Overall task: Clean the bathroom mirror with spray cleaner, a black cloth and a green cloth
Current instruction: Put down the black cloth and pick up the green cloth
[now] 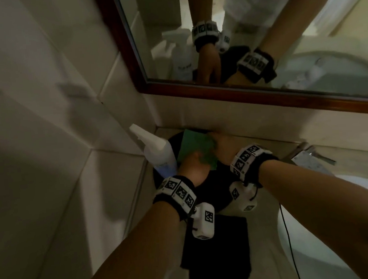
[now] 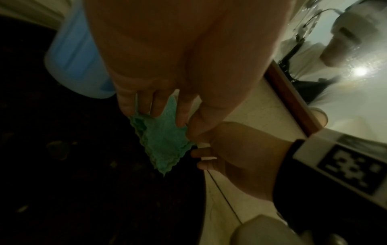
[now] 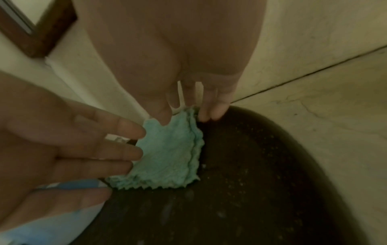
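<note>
A folded green cloth (image 1: 192,145) (image 2: 165,140) (image 3: 167,157) lies on a round black tray (image 1: 214,187) (image 3: 251,182) in the counter's back corner, below the wood-framed mirror (image 1: 219,91). My left hand (image 1: 192,167) (image 2: 159,109) (image 3: 83,149) touches the cloth's near edge with straight, spread fingers. At the cloth's far edge, my right hand (image 1: 221,144) (image 3: 184,114) pinches it, thumb on top and fingertips behind the fold. The white spray bottle (image 1: 157,153) (image 2: 73,58) of blue liquid stands just left of the cloth. A black cloth (image 1: 216,253) lies flat on the counter under my left wrist.
Tiled walls close in the corner on the left and behind. A chrome faucet (image 1: 310,156) and the white basin (image 1: 322,227) sit to the right. A thin black cable (image 1: 289,241) hangs over the basin's rim. The mirror reflects my hands and the bottle.
</note>
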A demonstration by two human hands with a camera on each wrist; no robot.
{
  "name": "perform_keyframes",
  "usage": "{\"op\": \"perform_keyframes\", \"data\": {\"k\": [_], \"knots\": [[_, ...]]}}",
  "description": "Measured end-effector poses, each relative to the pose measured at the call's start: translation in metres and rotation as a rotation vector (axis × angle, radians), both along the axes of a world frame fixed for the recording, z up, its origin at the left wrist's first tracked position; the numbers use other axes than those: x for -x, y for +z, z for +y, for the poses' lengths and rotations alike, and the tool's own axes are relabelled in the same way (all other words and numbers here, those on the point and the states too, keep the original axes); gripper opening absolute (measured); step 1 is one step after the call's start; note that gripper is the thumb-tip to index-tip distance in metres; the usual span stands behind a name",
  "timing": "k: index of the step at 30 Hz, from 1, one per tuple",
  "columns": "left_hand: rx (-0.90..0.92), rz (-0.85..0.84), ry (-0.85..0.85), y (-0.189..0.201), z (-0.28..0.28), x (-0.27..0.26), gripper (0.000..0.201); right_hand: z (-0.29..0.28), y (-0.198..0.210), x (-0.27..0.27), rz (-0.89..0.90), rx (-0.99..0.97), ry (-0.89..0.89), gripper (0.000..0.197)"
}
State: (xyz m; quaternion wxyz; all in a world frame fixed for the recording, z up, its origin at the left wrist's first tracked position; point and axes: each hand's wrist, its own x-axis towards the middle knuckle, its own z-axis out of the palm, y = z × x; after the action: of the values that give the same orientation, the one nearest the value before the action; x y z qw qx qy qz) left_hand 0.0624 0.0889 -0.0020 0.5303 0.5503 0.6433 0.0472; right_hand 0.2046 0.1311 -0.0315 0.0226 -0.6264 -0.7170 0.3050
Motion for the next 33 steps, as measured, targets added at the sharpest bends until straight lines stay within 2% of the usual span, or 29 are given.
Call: {"op": "perform_keyframes", "data": {"k": [3,7,10,19,22,25,26,30,33], "knots": [[-0.021,-0.007,-0.036,-0.003,0.0,0.0,0.029,0.0,0.0,-0.002,-0.025,-0.05,-0.041,0.028],[-0.044,0.022,-0.071,-0.004,-0.004,-0.002,0.034,0.001,-0.001,-0.004,-0.027,0.042,-0.084,0.029],[-0.029,0.014,-0.085,-0.007,-0.005,-0.003,0.035,-0.004,0.002,-0.008,-0.022,0.0,-0.106,0.032],[0.022,-0.067,-0.014,-0.002,-0.013,-0.003,0.037,-0.018,0.007,-0.012,0.145,-0.038,-0.179,0.007],[-0.016,-0.101,0.032,0.01,-0.016,-0.007,0.032,-0.023,0.021,-0.016,0.253,0.072,-0.249,0.01],[-0.103,-0.157,0.138,0.023,-0.016,-0.014,0.009,-0.029,0.042,-0.023,0.375,0.131,-0.281,0.021],[-0.106,-0.174,0.156,0.028,-0.015,-0.017,0.008,-0.032,0.051,-0.026,0.391,0.124,-0.261,0.02],[-0.032,-0.296,0.236,0.061,-0.021,-0.035,0.022,-0.05,0.09,-0.044,0.409,0.052,-0.211,0.02],[0.036,-0.409,0.326,0.089,-0.031,-0.052,0.031,-0.067,0.117,-0.058,0.436,-0.008,-0.205,0.03]]}}
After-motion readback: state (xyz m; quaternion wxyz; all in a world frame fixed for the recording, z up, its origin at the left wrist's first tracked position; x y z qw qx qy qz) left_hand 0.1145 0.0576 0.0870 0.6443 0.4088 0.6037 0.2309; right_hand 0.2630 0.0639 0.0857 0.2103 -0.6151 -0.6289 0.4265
